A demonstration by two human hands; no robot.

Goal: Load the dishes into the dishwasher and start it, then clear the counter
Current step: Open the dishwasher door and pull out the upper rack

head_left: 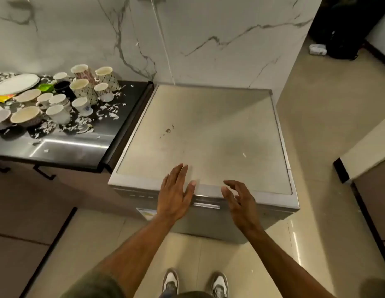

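Note:
The dishwasher (208, 134) stands freestanding in front of me, its door closed and its flat grey top bare. My left hand (176, 190) lies flat with straight fingers on the front edge of the top. My right hand (238, 198) hovers beside it over the door's upper edge, fingers loosely spread and holding nothing. A handle recess (206, 204) shows between the two hands. On the dark counter (79, 147) to the left stand several cups (81, 88), bowls (25, 116) and a white plate (16, 83), amid white scraps.
A marble wall (208, 39) rises behind the dishwasher and counter. Cabinet fronts with dark handles (44, 173) sit below the counter. A low ledge (363, 155) stands to the right, and dark bags (342, 33) lie in the far right corner. The tiled floor (316, 108) runs to the right.

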